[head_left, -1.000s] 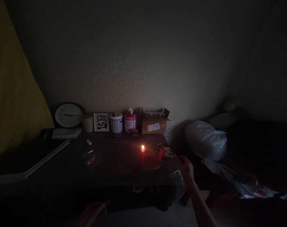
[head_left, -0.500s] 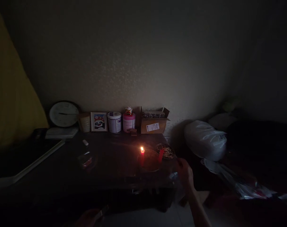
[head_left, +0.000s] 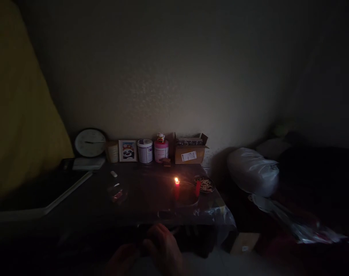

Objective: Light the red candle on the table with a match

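Observation:
In the dim lower part of the head view, my left hand (head_left: 123, 256) and my right hand (head_left: 163, 245) are close together in front of the table edge. The fingers of both are curled in; whatever they hold is lost in the dark. Beyond them, a lit red candle (head_left: 177, 188) stands upright on the table, its flame burning. To its right is a second red candle (head_left: 198, 188) without a flame. Between the two lies a round dish (head_left: 188, 204), hard to make out. A bowl (head_left: 195, 178) of thin pale sticks, like matchsticks, sits behind the second candle.
Along the wall stand a round clock (head_left: 90, 147), a panda picture frame (head_left: 128, 153), a white tin (head_left: 145, 153), a pink tin (head_left: 161, 150) topped by a figurine, and a cardboard box (head_left: 188, 156). White bags (head_left: 252, 170) lie right. Plastic sheeting (head_left: 223, 216) overhangs the table corner.
My right hand has come from beside the bowl of sticks, leftward and down to my left hand. The small pale flat thing seen in my left hand before no longer shows. The view has shifted slightly.

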A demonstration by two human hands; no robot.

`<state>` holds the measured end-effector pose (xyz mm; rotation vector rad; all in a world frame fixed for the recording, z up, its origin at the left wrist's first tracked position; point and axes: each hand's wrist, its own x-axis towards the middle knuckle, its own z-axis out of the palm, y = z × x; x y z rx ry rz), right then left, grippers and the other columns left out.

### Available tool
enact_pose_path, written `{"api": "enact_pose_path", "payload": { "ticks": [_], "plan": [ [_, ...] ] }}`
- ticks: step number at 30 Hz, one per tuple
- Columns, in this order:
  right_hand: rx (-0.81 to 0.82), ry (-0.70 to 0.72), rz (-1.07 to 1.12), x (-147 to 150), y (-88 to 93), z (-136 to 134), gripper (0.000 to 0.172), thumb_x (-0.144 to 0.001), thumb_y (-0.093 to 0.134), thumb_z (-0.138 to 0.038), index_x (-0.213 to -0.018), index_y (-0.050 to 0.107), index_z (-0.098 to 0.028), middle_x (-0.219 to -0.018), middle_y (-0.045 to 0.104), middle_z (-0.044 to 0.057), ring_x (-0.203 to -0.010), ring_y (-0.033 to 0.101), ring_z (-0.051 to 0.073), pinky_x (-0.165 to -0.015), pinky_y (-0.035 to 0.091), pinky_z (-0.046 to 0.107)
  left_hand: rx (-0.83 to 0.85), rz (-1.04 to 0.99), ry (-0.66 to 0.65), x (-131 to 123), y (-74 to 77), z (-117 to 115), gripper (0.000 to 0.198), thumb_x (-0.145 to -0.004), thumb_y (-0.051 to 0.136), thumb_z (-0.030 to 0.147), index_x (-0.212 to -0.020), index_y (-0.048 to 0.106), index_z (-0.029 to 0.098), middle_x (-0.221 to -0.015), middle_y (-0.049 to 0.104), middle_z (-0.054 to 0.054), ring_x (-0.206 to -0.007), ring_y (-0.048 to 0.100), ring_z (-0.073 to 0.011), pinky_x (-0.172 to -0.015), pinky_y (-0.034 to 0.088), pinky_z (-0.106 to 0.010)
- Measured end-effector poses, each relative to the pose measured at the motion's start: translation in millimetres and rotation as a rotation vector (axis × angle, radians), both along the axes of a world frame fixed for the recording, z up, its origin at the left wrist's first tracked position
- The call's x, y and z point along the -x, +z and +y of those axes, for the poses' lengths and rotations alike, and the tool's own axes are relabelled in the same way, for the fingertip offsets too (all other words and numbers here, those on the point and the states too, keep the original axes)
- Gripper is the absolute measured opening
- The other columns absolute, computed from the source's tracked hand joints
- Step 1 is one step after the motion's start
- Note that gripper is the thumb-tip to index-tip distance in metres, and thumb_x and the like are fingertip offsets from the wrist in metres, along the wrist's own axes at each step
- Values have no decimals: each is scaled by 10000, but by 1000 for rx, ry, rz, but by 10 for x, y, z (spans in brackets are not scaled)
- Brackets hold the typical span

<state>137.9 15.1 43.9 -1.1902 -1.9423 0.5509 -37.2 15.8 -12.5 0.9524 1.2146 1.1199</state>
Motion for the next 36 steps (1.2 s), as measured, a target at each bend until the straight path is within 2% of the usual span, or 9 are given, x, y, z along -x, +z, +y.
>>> {"api": "enact_pose_path", "payload": {
  "ticks": [1,5,9,13,15,22,26,31,36],
  "plan": [
    [-19,26,29,24,-121,16,14,-805,580,-209,-816,589,-209,-829,619,-3,-785,595,133,-685,444,186,-34,27,9,-7,6,-19,315,-481,757,476,-654,645,238,-722,706,-27,-871,637,-292,-813,495,-355],
    [-21,25,161,52,-569,56,166,-825,566,-357,-929,572,-228,-865,638,11,-792,615,149,-711,468,213,-59,62,40,-53,-5,-80,377,-487,751,488,-718,660,206,-798,707,-55,-891,624,-287,-841,474,-367],
    [-35,65,202,98,-761,51,247,-832,517,-461,-919,585,-240,-849,653,22,-762,628,157,-685,493,217,-62,56,29,-108,-111,-25,435,-451,751,525,-723,650,202,-782,698,-55,-865,622,-280,-811,472,-364],
    [-41,92,149,128,-798,55,240,-830,523,-449,-866,594,-222,-796,652,24,-718,627,148,-642,493,209,-27,-20,-7,-85,-266,61,479,-351,784,516,-678,639,198,-716,682,-47,-816,623,-278,-790,466,-370],
    [-52,95,139,125,-838,74,224,-828,535,-433,-860,592,-219,-792,651,20,-715,627,139,-642,491,202,-24,-52,6,-57,-311,67,461,-362,788,493,-688,638,203,-733,679,-43,-833,619,-276,-809,454,-371],
    [-123,94,144,124,-1004,107,198,-831,533,-419,-859,586,-230,-771,654,14,-696,632,134,-627,490,189,-53,-38,-26,-34,-267,-10,375,-477,762,440,-756,645,219,-789,679,-41,-878,609,-274,-821,447,-375],
    [-74,92,153,125,-917,67,197,-834,532,-426,-856,595,-240,-799,665,16,-730,640,145,-657,497,202,-44,-3,-3,-80,-274,13,376,-453,769,446,-712,626,215,-728,661,-26,-826,610,-263,-825,435,-390],
    [-13,140,143,102,-787,45,205,-849,524,-400,-863,605,-213,-813,667,26,-752,641,142,-678,497,208,-79,-45,-50,-68,-273,21,415,-434,770,465,-732,625,215,-741,664,-26,-812,609,-257,-798,439,-386],
    [16,148,114,99,-754,43,244,-849,510,-416,-867,626,-201,-831,677,52,-776,646,166,-695,504,239,-35,-76,10,-78,-229,-8,443,-368,781,470,-693,619,217,-701,665,-21,-780,610,-256,-773,448,-373]
  ]
}}
